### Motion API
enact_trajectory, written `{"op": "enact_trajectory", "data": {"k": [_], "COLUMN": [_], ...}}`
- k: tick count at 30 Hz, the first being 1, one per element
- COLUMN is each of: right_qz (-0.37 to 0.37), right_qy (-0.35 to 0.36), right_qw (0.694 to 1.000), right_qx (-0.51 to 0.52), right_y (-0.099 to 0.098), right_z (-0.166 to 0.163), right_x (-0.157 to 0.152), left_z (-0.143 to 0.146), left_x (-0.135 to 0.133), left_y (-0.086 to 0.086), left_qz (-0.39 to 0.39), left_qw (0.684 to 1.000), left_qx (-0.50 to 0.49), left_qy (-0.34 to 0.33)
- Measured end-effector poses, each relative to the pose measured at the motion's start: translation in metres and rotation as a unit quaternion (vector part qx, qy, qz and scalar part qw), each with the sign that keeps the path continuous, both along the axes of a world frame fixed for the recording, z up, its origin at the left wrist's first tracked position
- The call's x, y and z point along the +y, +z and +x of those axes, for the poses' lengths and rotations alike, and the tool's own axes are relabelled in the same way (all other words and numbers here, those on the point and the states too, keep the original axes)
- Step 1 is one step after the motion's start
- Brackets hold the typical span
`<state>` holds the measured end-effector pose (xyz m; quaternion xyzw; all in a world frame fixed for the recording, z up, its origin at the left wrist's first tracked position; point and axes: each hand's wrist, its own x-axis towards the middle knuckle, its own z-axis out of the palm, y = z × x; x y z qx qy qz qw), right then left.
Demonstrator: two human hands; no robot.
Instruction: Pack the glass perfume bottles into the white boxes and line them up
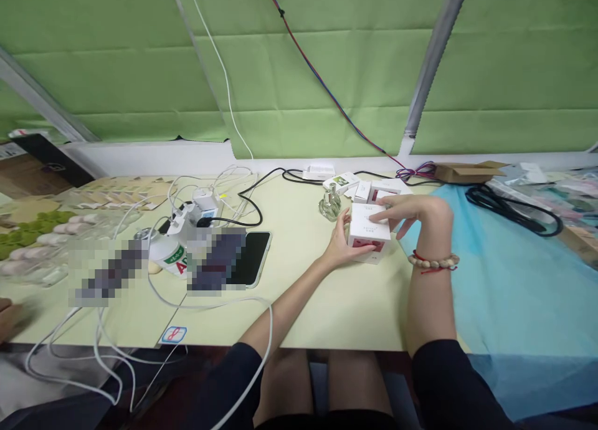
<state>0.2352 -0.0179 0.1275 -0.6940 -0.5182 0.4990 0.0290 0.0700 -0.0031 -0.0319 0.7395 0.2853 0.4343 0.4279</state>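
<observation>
A small white box (370, 221) with a red panel on its front stands at the right of the table's middle. My left hand (339, 246) is closed around its left side and front, thumb across the red panel. From the right, my right hand (406, 210) reaches over with fingers stretched apart, and its fingertips touch the top of the box. Several similar white boxes (362, 191) are just behind, partly hidden by my hand and the held box. A clear glass bottle (331, 202) stands to the left of my left hand.
Left of my arm lie a phone (255, 255), a white tub (166, 252), a power strip (184, 221) and looping white cables. A blue sheet (514, 280) covers the right side, with a coiled black cable (511, 209). Another person's hand (9, 318) shows at the left edge.
</observation>
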Motion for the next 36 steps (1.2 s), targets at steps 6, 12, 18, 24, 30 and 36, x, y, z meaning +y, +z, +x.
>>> {"op": "enact_trajectory", "data": {"k": [6,12,18,24,30,36], "right_qz": [0.0,-0.019,0.011,0.049,0.051,0.004], "right_qy": [0.044,0.103,0.135,0.188,0.227,0.208], "right_qw": [0.998,0.991,0.989,0.981,0.971,0.978], "right_qx": [-0.055,-0.086,-0.061,0.03,0.053,-0.006], "right_y": [-0.006,-0.006,-0.009,-0.017,-0.026,-0.038], "right_z": [-0.01,-0.029,-0.039,-0.044,-0.06,-0.076], "right_x": [0.012,0.015,0.018,0.026,0.029,0.036], "left_z": [-0.015,-0.046,-0.059,-0.078,-0.106,-0.121], "left_x": [0.003,0.007,0.007,0.021,0.038,0.052], "left_y": [0.002,0.025,0.044,0.058,0.056,0.043], "left_qz": [0.021,0.085,0.02,-0.014,-0.003,0.036], "left_qw": [0.999,0.988,0.99,0.988,0.991,0.98], "left_qx": [0.036,0.121,0.102,0.116,0.135,0.144], "left_qy": [0.014,-0.05,-0.095,-0.102,0.014,0.13]}}
